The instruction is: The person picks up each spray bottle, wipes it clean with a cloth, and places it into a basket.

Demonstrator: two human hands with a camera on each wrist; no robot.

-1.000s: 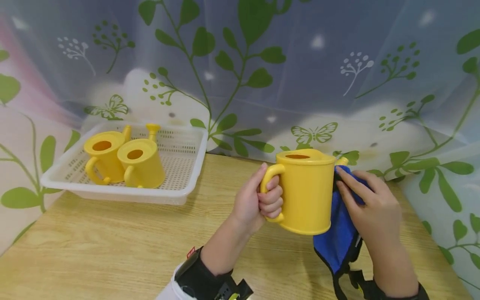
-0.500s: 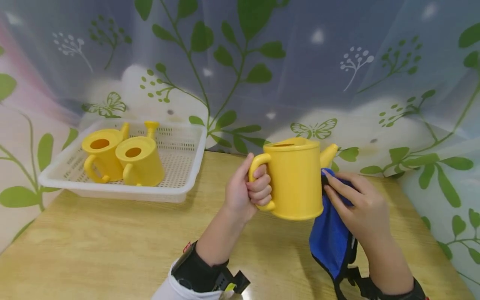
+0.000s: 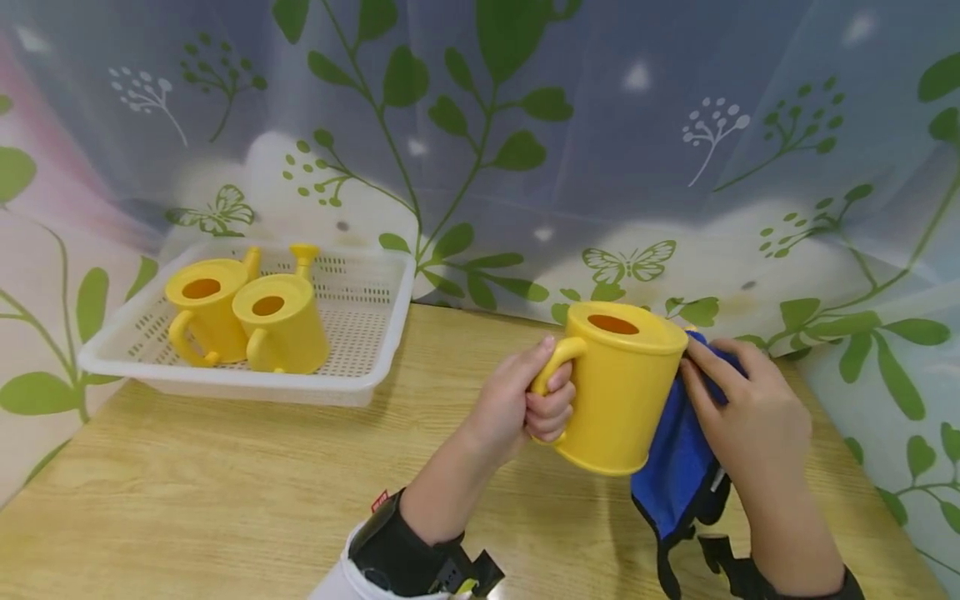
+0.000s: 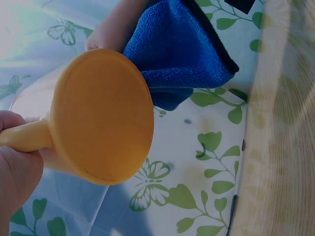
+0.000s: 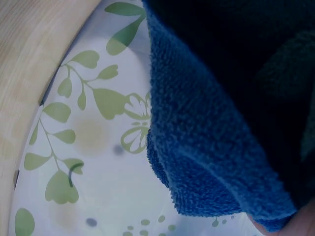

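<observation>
My left hand (image 3: 521, 400) grips the handle of a yellow watering can (image 3: 618, 392) and holds it above the table, its top tipped to the right. The can's round base (image 4: 104, 118) faces the camera in the left wrist view. At the can's far right side my right hand (image 3: 753, 417) pinches a blue cloth (image 3: 675, 458) with black edging against the spout, which the cloth and fingers mostly hide. A lower part of the cloth hangs down toward the table. In the right wrist view the cloth (image 5: 197, 147) covers most of the right half.
A white plastic basket (image 3: 371, 379) stands at the back left of the wooden table (image 3: 225, 483). Inside it are two more yellow watering cans, one on the left (image 3: 210, 312) and one on the right (image 3: 288, 329). A leaf-patterned curtain (image 3: 637, 150) hangs behind the table.
The watering can first rose and shifted left, baring its spout, then came back right and lower, tilting so its top opening shows more. The cloth and right hand moved along with it.
</observation>
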